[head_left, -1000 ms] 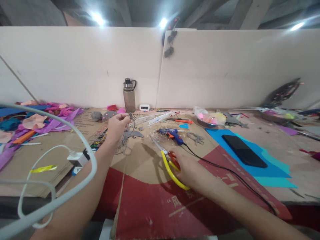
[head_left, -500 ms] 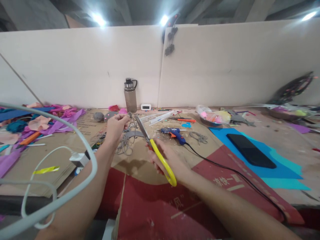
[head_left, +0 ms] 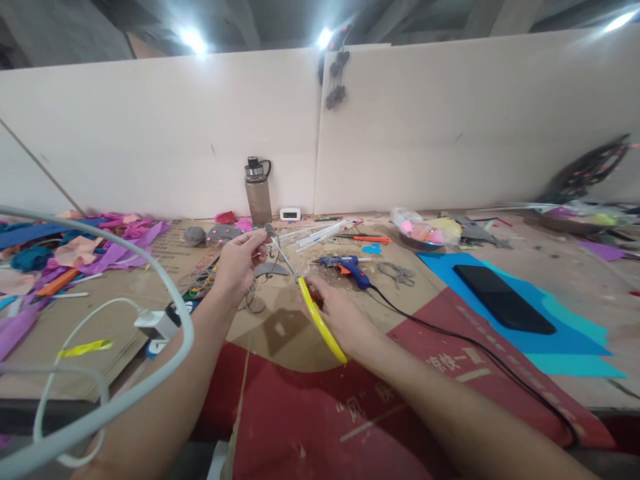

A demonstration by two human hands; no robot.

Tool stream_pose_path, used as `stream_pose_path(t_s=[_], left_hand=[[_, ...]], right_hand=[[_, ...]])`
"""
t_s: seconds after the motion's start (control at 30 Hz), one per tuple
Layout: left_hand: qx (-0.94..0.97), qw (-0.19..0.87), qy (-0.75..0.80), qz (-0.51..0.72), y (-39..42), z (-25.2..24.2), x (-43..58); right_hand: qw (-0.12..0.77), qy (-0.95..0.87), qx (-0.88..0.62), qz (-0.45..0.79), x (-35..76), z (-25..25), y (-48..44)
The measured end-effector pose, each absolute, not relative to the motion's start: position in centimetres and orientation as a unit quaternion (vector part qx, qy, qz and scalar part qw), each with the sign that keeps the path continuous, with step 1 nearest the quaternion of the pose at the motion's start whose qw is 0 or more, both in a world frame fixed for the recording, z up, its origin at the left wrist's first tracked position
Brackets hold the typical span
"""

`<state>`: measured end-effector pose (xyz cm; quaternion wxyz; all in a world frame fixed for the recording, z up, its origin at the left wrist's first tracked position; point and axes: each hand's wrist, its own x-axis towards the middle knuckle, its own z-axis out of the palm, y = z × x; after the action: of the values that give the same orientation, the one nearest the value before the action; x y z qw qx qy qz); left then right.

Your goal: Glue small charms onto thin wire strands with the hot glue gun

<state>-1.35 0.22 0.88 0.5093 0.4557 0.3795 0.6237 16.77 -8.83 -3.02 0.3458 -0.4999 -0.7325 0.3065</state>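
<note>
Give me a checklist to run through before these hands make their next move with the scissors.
1. Scissors held in the right hand: ok.
2. Small gray piece pinched in the left hand: ok.
3. Left fingertips well clear of the blades: not ok, the tips are close by.
4. Blades open or closed: cannot tell.
5. Glue gun apart from both hands: ok.
6. Glue gun cool: cannot tell.

In front of the glue gun (head_left: 355, 272) and to its left, yellow-handled scissors (head_left: 320, 320) were gripped by the right hand (head_left: 337, 310), pointed at a small grey piece (head_left: 269, 229) pinched in the left hand (head_left: 241, 259). Right of the gun, a phone (head_left: 503, 299) was supported by a blue sheet (head_left: 573, 341).
</note>
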Motion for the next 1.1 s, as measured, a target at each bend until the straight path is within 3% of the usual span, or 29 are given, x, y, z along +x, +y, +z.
stream_pose_path(t_s=[0.33,0.63,1.1], left_hand=[[0.452,0.511,0.385,0.621,-0.7,0.8,-0.1],[0.408,0.583,0.353,0.607,-1.3,1.0,0.4],[0.400,0.618,0.336,0.587,-1.7,1.3,0.7]], right_hand=[[0.321,-0.741,-0.553,0.206,16.9,-2.7,-8.8],[0.282,-0.752,-0.589,0.090,17.2,-3.2,-8.5],[0.211,-0.749,-0.629,0.001,17.5,-3.2,-8.5]])
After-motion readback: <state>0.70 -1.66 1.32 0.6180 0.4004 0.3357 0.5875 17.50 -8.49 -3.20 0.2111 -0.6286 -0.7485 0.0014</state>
